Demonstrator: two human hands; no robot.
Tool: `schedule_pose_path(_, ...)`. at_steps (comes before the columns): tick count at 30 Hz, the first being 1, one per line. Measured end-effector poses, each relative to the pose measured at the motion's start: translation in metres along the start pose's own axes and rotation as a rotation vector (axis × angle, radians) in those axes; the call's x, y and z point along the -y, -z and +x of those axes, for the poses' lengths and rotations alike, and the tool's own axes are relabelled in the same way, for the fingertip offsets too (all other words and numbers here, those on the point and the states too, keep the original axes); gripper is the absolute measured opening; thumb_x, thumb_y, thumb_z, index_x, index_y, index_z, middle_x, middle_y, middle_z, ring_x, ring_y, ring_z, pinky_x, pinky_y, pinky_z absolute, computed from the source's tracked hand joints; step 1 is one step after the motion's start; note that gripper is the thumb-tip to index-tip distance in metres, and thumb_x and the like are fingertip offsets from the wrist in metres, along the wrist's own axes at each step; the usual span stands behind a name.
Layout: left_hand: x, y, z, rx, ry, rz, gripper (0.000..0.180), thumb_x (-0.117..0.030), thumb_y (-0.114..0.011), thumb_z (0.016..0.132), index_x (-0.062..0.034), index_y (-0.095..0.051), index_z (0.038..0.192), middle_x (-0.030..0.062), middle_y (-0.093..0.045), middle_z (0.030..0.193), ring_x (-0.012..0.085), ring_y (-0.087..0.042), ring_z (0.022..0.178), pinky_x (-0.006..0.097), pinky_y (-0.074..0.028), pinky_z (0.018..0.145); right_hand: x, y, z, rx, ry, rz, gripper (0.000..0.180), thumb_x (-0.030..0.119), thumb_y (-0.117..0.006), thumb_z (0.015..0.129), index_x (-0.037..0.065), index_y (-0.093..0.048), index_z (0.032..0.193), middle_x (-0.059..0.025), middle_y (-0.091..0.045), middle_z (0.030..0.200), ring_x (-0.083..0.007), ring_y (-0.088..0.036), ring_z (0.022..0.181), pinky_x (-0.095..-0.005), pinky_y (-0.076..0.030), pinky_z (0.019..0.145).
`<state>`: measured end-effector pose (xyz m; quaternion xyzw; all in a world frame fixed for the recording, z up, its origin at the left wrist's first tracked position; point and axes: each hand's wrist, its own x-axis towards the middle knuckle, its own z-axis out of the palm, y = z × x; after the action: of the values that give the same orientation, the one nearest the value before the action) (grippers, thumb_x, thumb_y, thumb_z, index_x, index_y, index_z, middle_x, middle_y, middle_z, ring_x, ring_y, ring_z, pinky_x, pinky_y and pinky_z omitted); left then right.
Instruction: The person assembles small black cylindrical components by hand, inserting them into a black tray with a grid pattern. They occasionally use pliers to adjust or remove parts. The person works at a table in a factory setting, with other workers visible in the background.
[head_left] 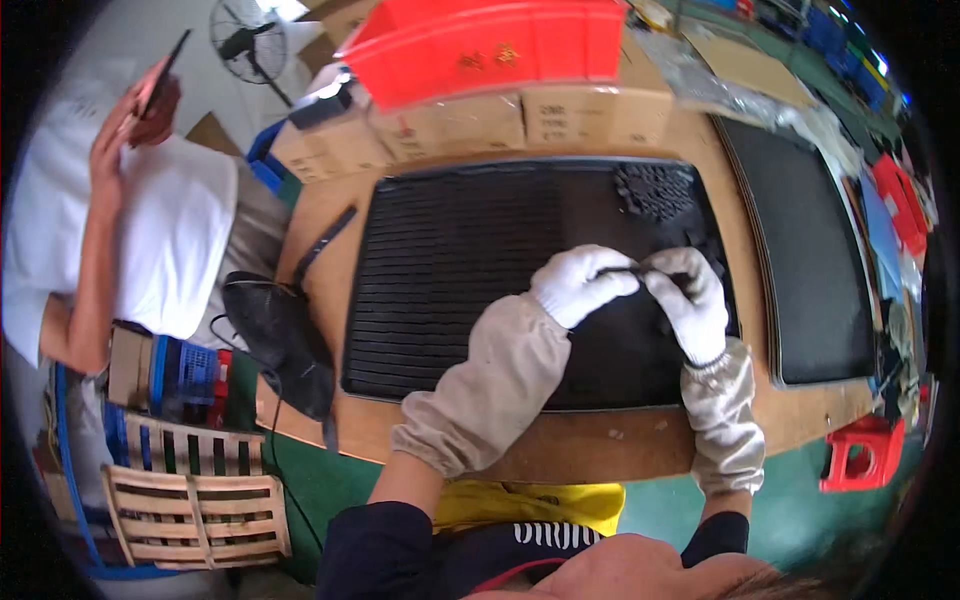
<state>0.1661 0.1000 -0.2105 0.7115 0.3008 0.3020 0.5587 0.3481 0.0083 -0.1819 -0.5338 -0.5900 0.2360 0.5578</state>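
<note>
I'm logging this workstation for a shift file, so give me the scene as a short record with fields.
Left hand: white-gloved, fingertips pinching a small dark piece
Right hand: white-gloved, fingertips at the same piece; grip unclear
Under the hands: black tray on a wooden table
Tray, left side: rows of dark strips
Tray, far right: pile of small dark pieces
Behind tray: cardboard boxes, red plastic bin
Right of tray: another black tray
Left: co-worker beside the table

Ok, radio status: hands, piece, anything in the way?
Left hand pinching small dark piece; right hand at its end. Black tray below, dark pile far right. Nothing seen blocking hands; red bin beyond.
</note>
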Motion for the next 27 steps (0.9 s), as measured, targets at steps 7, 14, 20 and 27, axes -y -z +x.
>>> schedule_pose_path(7,-0.009,-0.007,-0.004,0.014,0.141,-0.114,0.031,-0.022,-0.077,0.084,-0.0008,-0.073,0.107,0.0101,-0.072,0.099,0.0137,-0.068,0.084,0.027,-0.054,0.077,-0.022,0.0,-0.007,-0.069,-0.064,0.013,0.014,0.008,-0.074,0.086,0.001,-0.067,0.095,-0.0108,-0.07,0.096,-0.0189,-0.068,0.088,-0.0291,-0.052,0.081)
schedule_pose_path(14,-0.016,-0.002,-0.003,0.048,0.163,-0.009,0.03,-0.015,-0.073,0.09,0.0025,-0.068,0.114,0.0069,-0.07,0.097,0.0114,-0.066,0.083,0.025,-0.054,0.075,-0.013,0.005,-0.003,0.096,-0.117,0.083,0.007,0.002,-0.067,0.09,0.0,-0.067,0.097,-0.0097,-0.069,0.101,-0.0177,-0.066,0.095,-0.029,-0.051,0.085)
schedule_pose_path(20,-0.026,-0.002,-0.006,0.042,0.234,-0.267,0.038,-0.025,-0.075,0.089,0.0016,-0.069,0.115,0.0049,-0.07,0.094,0.0101,-0.064,0.082,0.024,-0.054,0.073,-0.014,0.009,0.004,0.131,0.204,-0.089,0.016,-0.004,-0.069,0.084,-0.001,-0.067,0.1,-0.0138,-0.067,0.101,-0.0262,-0.066,0.098,-0.0338,-0.052,0.088)
schedule_pose_path(27,-0.015,0.002,-0.002,0.061,0.087,-0.058,0.034,-0.029,-0.075,0.087,-0.0014,-0.073,0.108,0.0102,-0.073,0.096,0.0138,-0.067,0.088,0.028,-0.052,0.08,-0.004,0.002,0.004,0.026,0.38,-0.32,0.026,0.002,-0.077,0.077,0.002,-0.066,0.1,-0.0127,-0.069,0.1,-0.0281,-0.069,0.09,-0.036,-0.056,0.08)
